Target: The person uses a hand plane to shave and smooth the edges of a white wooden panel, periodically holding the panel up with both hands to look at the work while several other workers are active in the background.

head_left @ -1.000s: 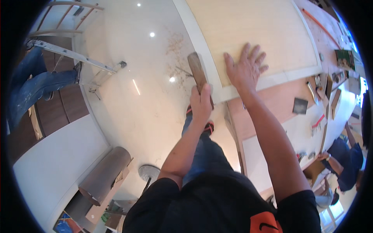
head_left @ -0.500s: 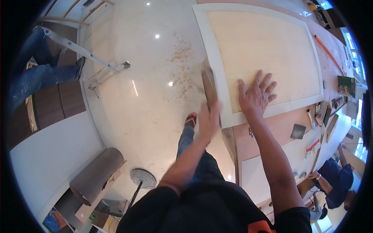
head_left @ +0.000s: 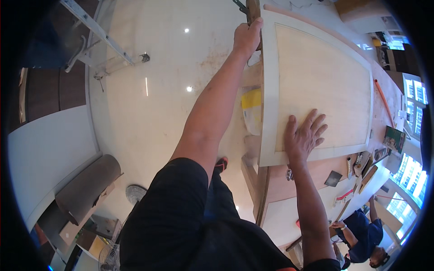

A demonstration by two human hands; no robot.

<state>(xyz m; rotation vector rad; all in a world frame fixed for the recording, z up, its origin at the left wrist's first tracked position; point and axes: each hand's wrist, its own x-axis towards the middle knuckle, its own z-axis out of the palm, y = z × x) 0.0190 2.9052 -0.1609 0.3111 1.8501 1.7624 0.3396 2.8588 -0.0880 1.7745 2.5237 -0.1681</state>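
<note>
**Sanding block at the panel's far corner**

Your left hand (head_left: 246, 38) is clamped on a wooden block (head_left: 253, 11), probably a sanding block, at the far left edge of the pale framed panel (head_left: 316, 81). Your right hand (head_left: 303, 135) lies flat, fingers spread, pinning its near edge. Left of the panel, a yellow-and-white bag (head_left: 251, 110); right, a green packet (head_left: 394, 139).

Glossy cream floor (head_left: 149, 113), ceiling lights mirrored in it. Metal ladder (head_left: 97, 34) lying at 10 o'clock. Brown rolled sheet (head_left: 88, 187) on cardboard at 8 o'clock, round fan base (head_left: 135, 193) just beside it. Yellow-and-white bag (head_left: 251, 110) near centre, under the bench edge. Orange rod (head_left: 385, 105) at 3 o'clock. Small tools and a dark square pad (head_left: 333, 179) scattered at 4 o'clock. Person in blue shirt (head_left: 361, 232) at 5 o'clock.
</note>
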